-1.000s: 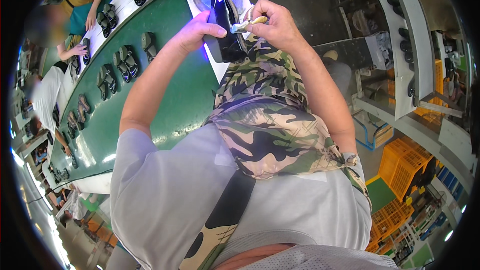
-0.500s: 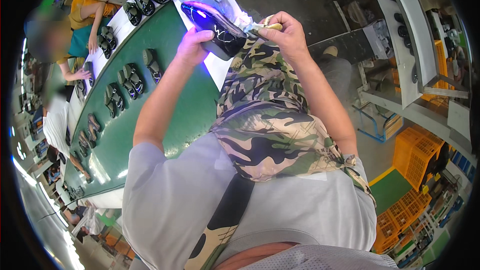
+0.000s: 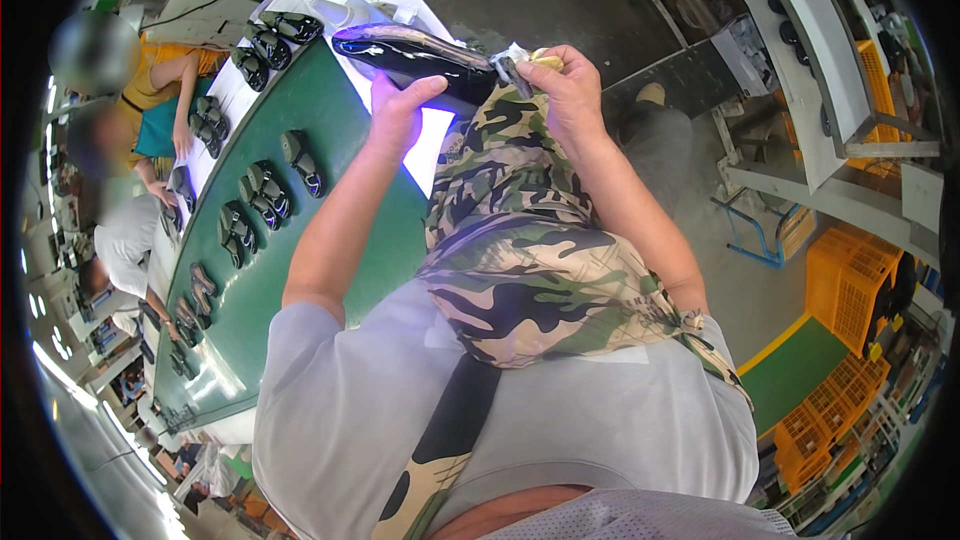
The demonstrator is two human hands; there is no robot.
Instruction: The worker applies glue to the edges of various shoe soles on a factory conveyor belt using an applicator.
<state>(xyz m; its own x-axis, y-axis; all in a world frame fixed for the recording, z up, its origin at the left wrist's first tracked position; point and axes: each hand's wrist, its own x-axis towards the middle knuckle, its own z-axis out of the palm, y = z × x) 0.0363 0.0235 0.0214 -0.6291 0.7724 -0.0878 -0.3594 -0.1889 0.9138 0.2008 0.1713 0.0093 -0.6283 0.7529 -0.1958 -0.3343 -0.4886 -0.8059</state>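
Observation:
A glossy black shoe (image 3: 405,55) lies on its side in my left hand (image 3: 402,118), whose thumb presses along the near edge; the fingers are hidden beneath it. Purple-blue light glows at the shoe's far end and underneath. My right hand (image 3: 570,90) pinches a crumpled white and yellowish cloth (image 3: 512,57) close to the shoe's right end. A small dark grey strip hangs below these fingers; its kind cannot be made out. Just behind the shoe is a translucent white bottle (image 3: 338,12) with a nozzle. A camouflage apron (image 3: 530,230) covers my lap.
On my left runs a green table (image 3: 345,215) with a white border, carrying several dark strappy sandals (image 3: 264,194). More sandals (image 3: 265,45) stand on its far border. Co-workers, one in a yellow top (image 3: 150,90), work along the left side. Orange crates (image 3: 852,285) stand at the right.
The shoe has turned from a steep slant to nearly level, its upper edge now facing me less. My right hand has shifted slightly left and down. The whole view has rotated a little.

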